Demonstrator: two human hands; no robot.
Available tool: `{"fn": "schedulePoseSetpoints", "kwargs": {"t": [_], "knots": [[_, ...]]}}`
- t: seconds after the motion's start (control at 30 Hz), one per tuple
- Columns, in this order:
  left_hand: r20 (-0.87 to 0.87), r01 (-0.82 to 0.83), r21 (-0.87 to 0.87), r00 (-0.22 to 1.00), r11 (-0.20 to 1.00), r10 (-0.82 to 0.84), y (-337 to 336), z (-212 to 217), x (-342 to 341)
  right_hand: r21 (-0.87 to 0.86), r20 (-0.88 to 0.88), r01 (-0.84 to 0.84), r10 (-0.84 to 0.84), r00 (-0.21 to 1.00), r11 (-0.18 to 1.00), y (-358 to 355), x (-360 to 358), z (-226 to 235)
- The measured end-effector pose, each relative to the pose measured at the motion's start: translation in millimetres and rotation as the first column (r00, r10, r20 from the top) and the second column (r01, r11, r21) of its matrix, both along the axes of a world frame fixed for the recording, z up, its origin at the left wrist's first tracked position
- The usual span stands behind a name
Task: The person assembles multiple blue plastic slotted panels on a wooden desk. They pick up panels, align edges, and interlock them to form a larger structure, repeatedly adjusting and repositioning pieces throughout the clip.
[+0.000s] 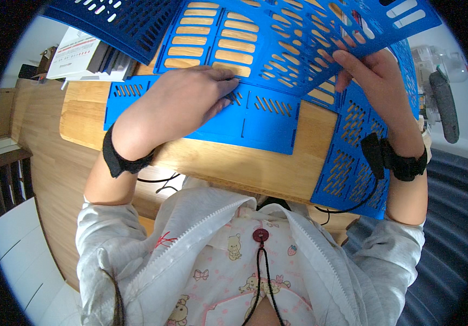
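Note:
A blue slotted plastic panel, with folding sections and hinge lines, is spread over the wooden table. My left hand rests on its near flap, palm down. The fingers reach right along the crease and press on the plastic, not wrapped round it. A raised blue perforated side slants upward at the upper right. My right hand grips this side, thumb on the near face; the other fingers show partly through the slots behind it. Another blue section hangs over the table's right front edge.
The wooden table has its front edge close to my body. White boxes or books are stacked at the back left. Clear plastic containers and a dark grey long object are at the right. Black cords run below the table edge.

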State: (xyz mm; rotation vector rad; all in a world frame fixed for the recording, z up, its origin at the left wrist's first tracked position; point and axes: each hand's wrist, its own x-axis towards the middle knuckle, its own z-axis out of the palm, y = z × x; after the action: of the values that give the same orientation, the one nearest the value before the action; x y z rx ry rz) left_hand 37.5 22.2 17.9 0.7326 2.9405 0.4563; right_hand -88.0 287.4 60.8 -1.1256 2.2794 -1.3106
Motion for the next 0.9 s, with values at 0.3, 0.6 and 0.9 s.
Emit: {"fn": "schedulePoseSetpoints", "kwargs": {"t": [0.3, 0.6, 0.9], "knots": [[-0.008, 0.005, 0.004, 1.0, 1.0, -0.005, 0, 0, 0, 0.053, -0.01, 0.001, 0.0, 1.0, 0.999, 3, 2, 2], [0.009, 0.0, 0.019, 1.0, 1.0, 0.0, 1, 2, 0, -0.071, 0.019, 0.23, -0.23, 0.973, 0.971, 5, 7, 4], [0.002, -0.01, 0.029, 1.0, 1.0, 0.01, 2, 2, 1, -0.254, 0.009, 0.396, -0.407, 0.913, 0.883, 24, 10, 5]]}}
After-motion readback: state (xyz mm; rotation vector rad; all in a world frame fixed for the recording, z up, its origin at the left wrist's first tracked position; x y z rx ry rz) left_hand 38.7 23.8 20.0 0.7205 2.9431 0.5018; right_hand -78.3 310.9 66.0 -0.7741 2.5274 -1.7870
